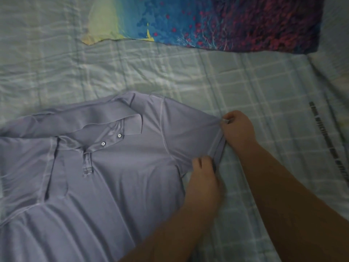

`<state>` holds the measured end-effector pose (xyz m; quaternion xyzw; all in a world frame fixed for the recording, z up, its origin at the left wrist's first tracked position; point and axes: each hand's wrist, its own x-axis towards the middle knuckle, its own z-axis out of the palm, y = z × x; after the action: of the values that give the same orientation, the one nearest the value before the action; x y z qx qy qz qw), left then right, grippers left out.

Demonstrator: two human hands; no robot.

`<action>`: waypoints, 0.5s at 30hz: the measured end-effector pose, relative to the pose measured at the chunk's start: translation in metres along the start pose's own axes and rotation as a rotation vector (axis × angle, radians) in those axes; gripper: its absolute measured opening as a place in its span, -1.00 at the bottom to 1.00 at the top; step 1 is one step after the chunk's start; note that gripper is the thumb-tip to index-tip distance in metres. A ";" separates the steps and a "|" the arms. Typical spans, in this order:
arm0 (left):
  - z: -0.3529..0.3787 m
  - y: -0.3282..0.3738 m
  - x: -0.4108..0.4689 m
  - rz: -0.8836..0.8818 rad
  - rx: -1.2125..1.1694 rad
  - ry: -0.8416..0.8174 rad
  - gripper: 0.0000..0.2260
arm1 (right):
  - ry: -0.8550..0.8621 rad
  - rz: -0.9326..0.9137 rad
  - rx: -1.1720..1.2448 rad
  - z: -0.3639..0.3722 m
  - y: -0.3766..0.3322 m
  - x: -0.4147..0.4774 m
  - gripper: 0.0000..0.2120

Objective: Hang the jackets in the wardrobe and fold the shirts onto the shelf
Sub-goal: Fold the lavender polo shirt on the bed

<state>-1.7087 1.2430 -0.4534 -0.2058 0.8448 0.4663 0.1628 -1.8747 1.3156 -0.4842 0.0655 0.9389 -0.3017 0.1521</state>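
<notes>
A lilac-grey polo shirt (105, 167) lies front up on the bed, collar open, two white buttons showing. Its body runs off the left and bottom edges of the view. The short sleeve (190, 137) on the right side is spread out towards my hands. My right hand (238, 129) pinches the upper corner of the sleeve's cuff. My left hand (204, 173) grips the lower corner of the same cuff, near the armpit seam. Both forearms reach in from the bottom right.
The bed is covered by a pale green checked sheet (255, 87), wrinkled in places. A colourful pillow (217, 21) in yellow, blue and purple-red lies across the top. A dark printed strip (328, 140) runs along the sheet at the right.
</notes>
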 end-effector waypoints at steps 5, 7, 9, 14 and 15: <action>-0.012 -0.020 -0.004 0.246 0.306 0.066 -0.69 | 0.051 -0.004 0.027 0.007 -0.001 -0.004 -0.96; -0.016 -0.022 -0.003 0.295 0.333 0.230 -0.77 | 0.051 -0.007 0.039 0.008 -0.003 -0.006 -0.94; -0.015 -0.017 0.003 0.215 0.380 0.232 -0.76 | 0.042 0.010 0.078 0.007 -0.006 -0.006 -0.91; -0.009 -0.006 0.023 0.022 0.510 -0.017 -0.79 | 0.017 0.058 0.161 -0.001 -0.015 -0.003 -0.90; -0.010 -0.006 0.025 0.044 0.504 -0.022 -0.79 | 0.012 0.055 0.167 -0.003 -0.018 -0.003 -0.90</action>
<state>-1.7276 1.2262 -0.4641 -0.1349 0.9369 0.2465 0.2080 -1.8760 1.3028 -0.4715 0.1056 0.9091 -0.3744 0.1487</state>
